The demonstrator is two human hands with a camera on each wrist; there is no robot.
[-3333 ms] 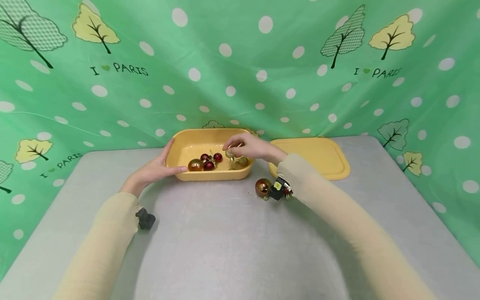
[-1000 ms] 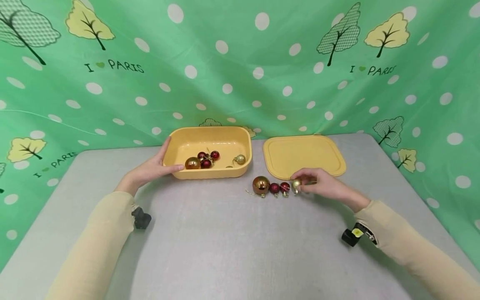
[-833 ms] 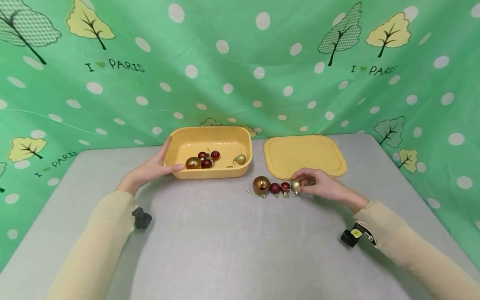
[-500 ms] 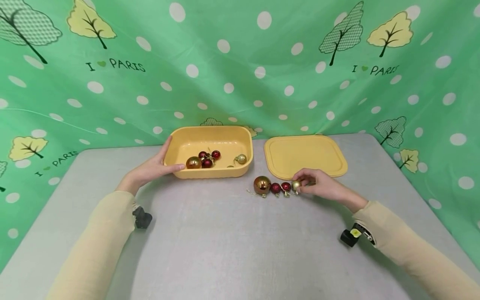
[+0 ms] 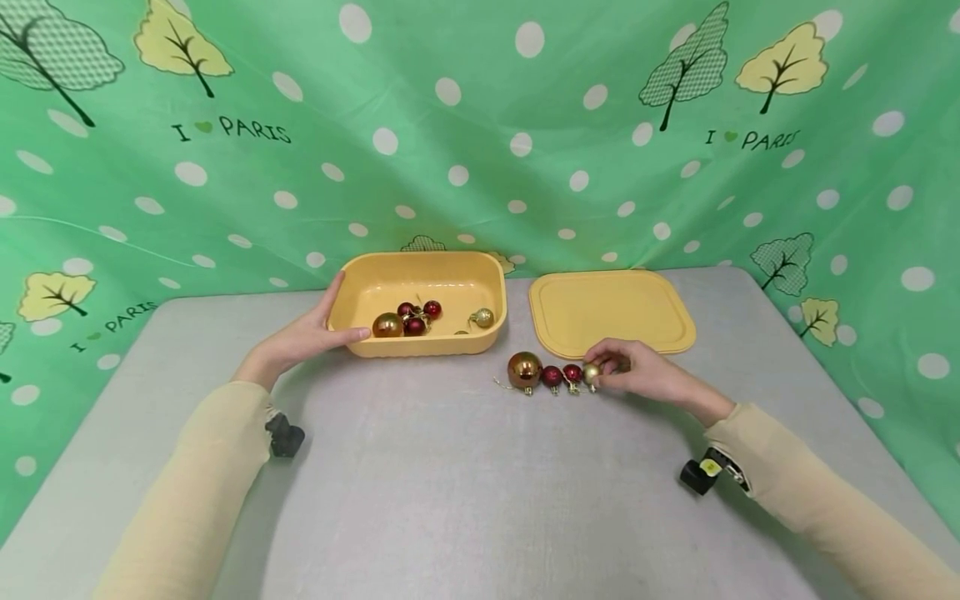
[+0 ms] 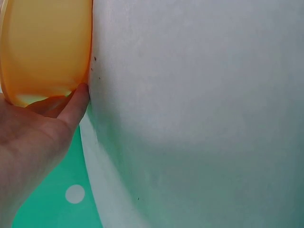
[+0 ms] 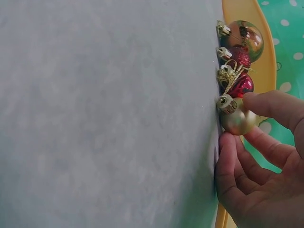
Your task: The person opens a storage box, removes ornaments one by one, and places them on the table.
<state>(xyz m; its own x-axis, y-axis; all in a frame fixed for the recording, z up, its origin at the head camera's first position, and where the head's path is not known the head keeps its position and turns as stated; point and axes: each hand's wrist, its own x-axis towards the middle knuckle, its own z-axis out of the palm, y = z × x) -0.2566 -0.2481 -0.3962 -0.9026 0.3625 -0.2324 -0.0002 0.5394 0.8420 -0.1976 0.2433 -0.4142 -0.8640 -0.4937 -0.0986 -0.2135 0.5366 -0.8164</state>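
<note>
My left hand [image 5: 303,337] holds the left end of an open yellow plastic box [image 5: 423,347], thumb along its front rim. Between thumb and fingers, my right hand [image 5: 648,372] pinches a small matte gold bauble [image 7: 239,121] on the table. That bauble stands at the right end of a row. A shiny red bauble [image 5: 572,372] is beside it, then a glittery dark red bauble [image 5: 551,377], then a large copper-gold bauble [image 5: 524,369]. Their caps face the near side. Inside the box lie a larger gold bauble [image 5: 387,325], several small red baubles [image 5: 415,326] and a patterned gold bauble [image 5: 482,317].
A flat yellow lid [image 5: 611,308] lies right of the box, behind the row. The grey table [image 5: 450,483] stretches forward toward me. Green dotted cloth [image 5: 480,125] hangs just behind the box and lid.
The right hand has come out of the box with the small gold bauble and set it at the row's right end, lately nudging it closer to the red one. The left hand stays on the box.
</note>
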